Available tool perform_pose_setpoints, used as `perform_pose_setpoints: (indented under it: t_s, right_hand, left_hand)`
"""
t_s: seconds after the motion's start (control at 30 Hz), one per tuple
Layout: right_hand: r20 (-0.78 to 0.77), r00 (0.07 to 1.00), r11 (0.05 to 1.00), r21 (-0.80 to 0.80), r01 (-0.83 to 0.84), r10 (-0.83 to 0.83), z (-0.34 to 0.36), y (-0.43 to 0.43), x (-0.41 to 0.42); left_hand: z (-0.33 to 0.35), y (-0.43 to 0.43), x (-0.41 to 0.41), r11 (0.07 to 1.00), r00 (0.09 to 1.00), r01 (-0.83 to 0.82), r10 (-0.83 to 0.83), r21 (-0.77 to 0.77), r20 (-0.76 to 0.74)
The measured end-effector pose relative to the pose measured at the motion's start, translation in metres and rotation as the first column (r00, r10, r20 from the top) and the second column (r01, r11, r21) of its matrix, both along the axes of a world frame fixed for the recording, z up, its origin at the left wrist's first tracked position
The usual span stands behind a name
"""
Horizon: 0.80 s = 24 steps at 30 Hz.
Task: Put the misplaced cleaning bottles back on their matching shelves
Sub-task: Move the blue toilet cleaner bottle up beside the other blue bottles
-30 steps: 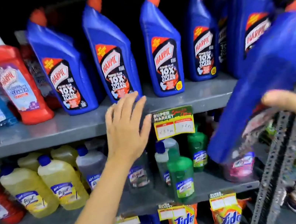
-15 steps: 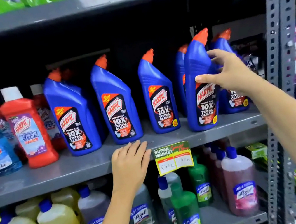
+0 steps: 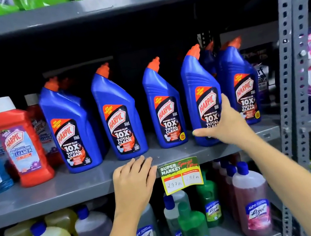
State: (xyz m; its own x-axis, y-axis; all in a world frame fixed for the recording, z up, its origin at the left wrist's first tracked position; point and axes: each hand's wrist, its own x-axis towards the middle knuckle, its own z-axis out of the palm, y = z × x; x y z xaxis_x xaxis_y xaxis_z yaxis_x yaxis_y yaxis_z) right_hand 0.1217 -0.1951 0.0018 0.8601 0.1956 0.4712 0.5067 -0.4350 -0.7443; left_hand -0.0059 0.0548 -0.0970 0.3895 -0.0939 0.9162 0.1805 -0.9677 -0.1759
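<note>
My right hand (image 3: 225,127) wrapped round lower front of blue plastic Harpic bottle with orange cap (image 3: 200,94), thumb across its base, bottle upright on grey metal shelf (image 3: 60,191), fourth in row of same blue bottles; my left hand (image 3: 133,180) flat, fingers together, palm on shelf's front edge, holding nothing; green-and-yellow price tag (image 3: 181,175) just beside it; red Harpic bathroom-cleaner bottle with white cap (image 3: 19,143) further left; Lizol bottles on shelf below.

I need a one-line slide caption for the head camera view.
Right hand steadies a blue Harpic bottle on the grey shelf; left hand rests on its edge.
</note>
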Motion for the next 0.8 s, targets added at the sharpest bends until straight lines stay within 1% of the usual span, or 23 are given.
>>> perform_pose_setpoints:
  t_s: [0.1, 0.33, 0.47, 0.6, 0.7, 0.8]
  right_hand:
    - [0.035, 0.996, 0.996, 0.008, 0.085, -0.085, -0.013, 0.013, 0.003]
    - [0.043, 0.990, 0.990, 0.058, 0.129, -0.131, -0.014, 0.024, 0.019]
    - [0.052, 0.984, 0.985, 0.004, 0.170, -0.170, -0.017, 0.027, 0.020]
    - [0.103, 0.973, 0.975, -0.053, 0.213, -0.207, -0.019, 0.032, 0.019]
    - [0.079, 0.976, 0.974, -0.090, 0.210, -0.203, -0.017, 0.033, 0.023]
    - [0.038, 0.991, 0.990, -0.064, 0.130, -0.127, -0.015, 0.029, 0.032]
  left_hand:
    - [0.000, 0.000, 0.000, 1.000, 1.000, -0.002, 0.002, -0.001, -0.003]
    - [0.001, -0.001, -0.001, 1.000, 1.000, -0.007, 0.007, 0.004, -0.004]
    - [0.000, 0.000, 0.000, 1.000, 1.000, -0.015, 0.015, -0.002, 0.000]
    - [-0.002, 0.001, 0.001, 1.000, 1.000, -0.018, 0.018, -0.016, 0.007]
    - [-0.002, 0.000, 0.001, 0.999, 1.000, -0.013, 0.013, -0.030, 0.001]
    - [-0.002, 0.000, 0.001, 1.000, 1.000, -0.011, 0.011, -0.028, 0.009]
